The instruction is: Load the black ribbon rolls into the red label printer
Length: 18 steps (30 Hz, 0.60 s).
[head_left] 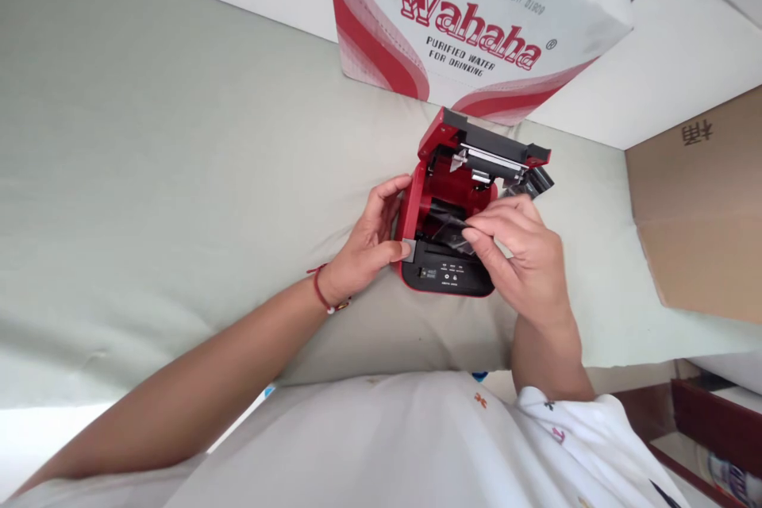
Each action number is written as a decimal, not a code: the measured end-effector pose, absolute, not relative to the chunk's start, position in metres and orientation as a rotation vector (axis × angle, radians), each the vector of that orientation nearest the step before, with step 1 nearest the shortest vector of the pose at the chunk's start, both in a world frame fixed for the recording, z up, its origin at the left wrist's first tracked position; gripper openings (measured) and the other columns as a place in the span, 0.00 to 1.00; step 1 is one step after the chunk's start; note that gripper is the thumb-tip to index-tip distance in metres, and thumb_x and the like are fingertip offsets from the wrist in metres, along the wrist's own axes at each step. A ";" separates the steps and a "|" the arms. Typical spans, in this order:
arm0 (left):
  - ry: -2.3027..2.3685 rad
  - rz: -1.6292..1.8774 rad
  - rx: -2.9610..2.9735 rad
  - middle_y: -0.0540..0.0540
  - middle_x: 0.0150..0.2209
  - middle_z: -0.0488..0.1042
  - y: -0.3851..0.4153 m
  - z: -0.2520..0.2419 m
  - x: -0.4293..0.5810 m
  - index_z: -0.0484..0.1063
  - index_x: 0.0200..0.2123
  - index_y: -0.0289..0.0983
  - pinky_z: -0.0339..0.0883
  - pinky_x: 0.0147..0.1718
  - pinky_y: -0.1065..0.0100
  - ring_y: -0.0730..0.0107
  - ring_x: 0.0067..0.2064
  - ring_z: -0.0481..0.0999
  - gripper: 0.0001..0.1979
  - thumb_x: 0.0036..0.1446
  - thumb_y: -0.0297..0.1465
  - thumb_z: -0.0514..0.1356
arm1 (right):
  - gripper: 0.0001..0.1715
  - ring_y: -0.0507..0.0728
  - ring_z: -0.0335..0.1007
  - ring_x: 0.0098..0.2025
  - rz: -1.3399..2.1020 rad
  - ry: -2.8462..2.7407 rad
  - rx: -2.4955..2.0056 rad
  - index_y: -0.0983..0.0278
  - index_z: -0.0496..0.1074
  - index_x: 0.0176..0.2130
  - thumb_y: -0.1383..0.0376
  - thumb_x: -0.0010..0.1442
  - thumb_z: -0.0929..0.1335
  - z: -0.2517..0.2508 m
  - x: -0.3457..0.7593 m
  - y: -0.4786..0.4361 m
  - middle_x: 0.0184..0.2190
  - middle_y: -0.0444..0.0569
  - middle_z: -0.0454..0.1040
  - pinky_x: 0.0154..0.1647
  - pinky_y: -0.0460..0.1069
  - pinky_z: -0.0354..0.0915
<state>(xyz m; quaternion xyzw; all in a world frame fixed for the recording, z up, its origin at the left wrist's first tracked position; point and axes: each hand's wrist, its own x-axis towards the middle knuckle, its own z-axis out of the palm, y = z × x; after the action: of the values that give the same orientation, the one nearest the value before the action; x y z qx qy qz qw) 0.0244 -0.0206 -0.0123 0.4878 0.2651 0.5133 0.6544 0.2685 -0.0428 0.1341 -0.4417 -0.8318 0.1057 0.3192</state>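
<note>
Steadying the open red printer [446, 279], glossy film [456, 236] at its bay.
Your left hand [378, 242] grips its side, thumb on the grey corner [410, 252], likely to stop it sliding on the counter [196, 135]; your right hand [527, 258] pinches the film between thumb and fingers, the raised lid [494, 147] leaving room.

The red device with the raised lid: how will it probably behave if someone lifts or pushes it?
The red device is probably stiff, since it appears made of hard, moulded plastic. Its raised lid may swing during lifting, as it stands open at the far end. Rolling seems unlikely, because the shape looks boxy.
</note>
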 end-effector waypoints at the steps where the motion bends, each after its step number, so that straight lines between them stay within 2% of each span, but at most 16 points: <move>1: 0.600 1.158 1.103 0.40 0.84 0.71 -0.020 -0.013 0.024 0.68 0.79 0.55 0.69 0.86 0.35 0.37 0.86 0.71 0.49 0.61 0.53 0.82 | 0.10 0.62 0.84 0.48 0.236 -2.130 -1.174 0.55 0.88 0.49 0.63 0.84 0.74 0.138 0.266 -0.044 0.42 0.47 0.90 0.54 0.61 0.82; 4: 0.602 1.149 1.099 0.40 0.84 0.70 -0.019 -0.014 0.023 0.68 0.79 0.55 0.71 0.85 0.34 0.36 0.86 0.71 0.50 0.60 0.55 0.83 | 0.10 0.64 0.85 0.45 0.073 -1.901 -1.159 0.52 0.88 0.45 0.59 0.83 0.76 0.148 0.267 -0.049 0.38 0.46 0.88 0.54 0.66 0.82; 8: 0.590 1.151 1.106 0.42 0.85 0.71 -0.018 -0.014 0.021 0.69 0.79 0.57 0.70 0.85 0.36 0.38 0.86 0.70 0.49 0.60 0.54 0.83 | 0.15 0.66 0.81 0.38 -0.093 -1.571 -1.112 0.51 0.88 0.41 0.48 0.79 0.79 0.157 0.295 -0.056 0.31 0.47 0.80 0.50 0.68 0.79; 10: 0.597 1.156 1.112 0.42 0.85 0.71 -0.018 -0.013 0.021 0.71 0.78 0.57 0.72 0.85 0.36 0.38 0.86 0.71 0.48 0.60 0.53 0.83 | 0.16 0.67 0.80 0.38 -0.040 -1.506 -1.207 0.52 0.88 0.39 0.46 0.75 0.82 0.158 0.318 -0.062 0.31 0.48 0.79 0.50 0.68 0.78; 14: 0.612 1.168 1.112 0.42 0.84 0.73 -0.018 -0.012 0.020 0.72 0.78 0.56 0.75 0.82 0.36 0.37 0.85 0.73 0.48 0.60 0.55 0.83 | 0.18 0.64 0.79 0.39 0.140 -1.410 -1.550 0.55 0.89 0.40 0.46 0.69 0.85 0.155 0.365 -0.080 0.35 0.49 0.83 0.47 0.63 0.76; 16: 0.616 1.166 1.104 0.42 0.84 0.73 -0.019 -0.011 0.020 0.72 0.78 0.56 0.75 0.83 0.36 0.37 0.86 0.72 0.48 0.60 0.54 0.83 | 0.22 0.66 0.81 0.44 0.063 -1.401 -1.750 0.56 0.90 0.42 0.42 0.71 0.83 0.154 0.387 -0.091 0.37 0.51 0.85 0.52 0.64 0.77; 18: 0.612 1.157 1.097 0.43 0.84 0.73 -0.019 -0.009 0.020 0.72 0.78 0.56 0.74 0.84 0.37 0.38 0.86 0.71 0.47 0.60 0.53 0.83 | 0.29 0.71 0.84 0.52 0.007 -1.512 -1.963 0.56 0.91 0.44 0.35 0.73 0.78 0.155 0.406 -0.101 0.41 0.54 0.88 0.61 0.69 0.78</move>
<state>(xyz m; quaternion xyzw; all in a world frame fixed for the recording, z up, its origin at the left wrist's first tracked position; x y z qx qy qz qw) 0.0196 -0.0192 -0.0093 0.4843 0.2701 0.5108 0.6569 0.4063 -0.1007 0.1545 -0.7490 -0.5770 0.0028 0.3256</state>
